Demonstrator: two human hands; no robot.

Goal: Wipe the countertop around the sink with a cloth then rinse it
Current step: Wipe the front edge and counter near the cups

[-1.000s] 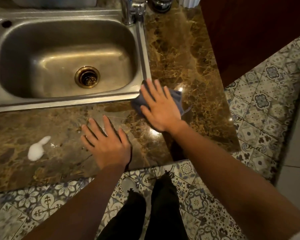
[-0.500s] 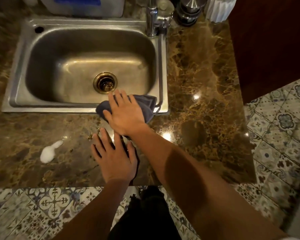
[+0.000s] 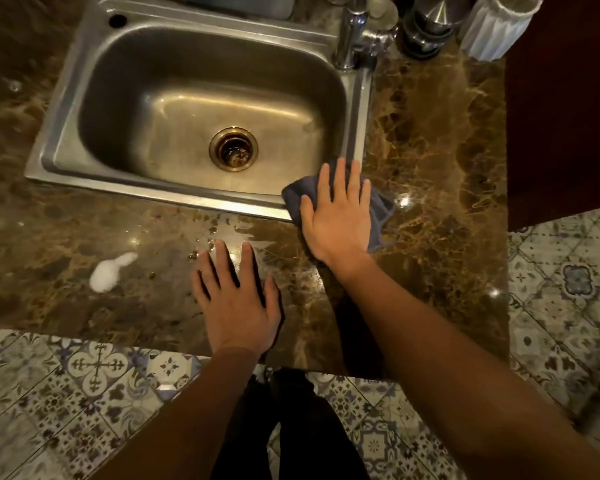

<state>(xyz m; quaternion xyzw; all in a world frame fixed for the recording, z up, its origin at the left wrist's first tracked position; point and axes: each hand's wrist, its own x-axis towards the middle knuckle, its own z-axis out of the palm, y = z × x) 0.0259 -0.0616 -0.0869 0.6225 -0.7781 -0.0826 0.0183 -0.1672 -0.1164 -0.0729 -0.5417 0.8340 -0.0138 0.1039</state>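
A dark blue-grey cloth (image 3: 381, 209) lies over the front right corner of the steel sink (image 3: 66, 109) and onto the brown marble countertop (image 3: 440, 140). My right hand (image 3: 338, 216) presses flat on the cloth, fingers spread, covering most of it. My left hand (image 3: 238, 301) rests palm down on the wet countertop in front of the sink, holding nothing. A white blob of foam (image 3: 110, 270) sits on the counter to the left of my left hand.
A chrome tap (image 3: 352, 32) stands at the sink's back right corner. Behind it are a dark metal container (image 3: 426, 26) and a white ribbed vessel (image 3: 496, 27). A dark wooden panel (image 3: 565, 109) borders the counter's right side. Patterned floor tiles (image 3: 94, 368) lie below.
My right hand slid the cloth left along the sink's front rim, then back right to the sink's corner. My left hand stayed planted on the counter. The camera view shifted.
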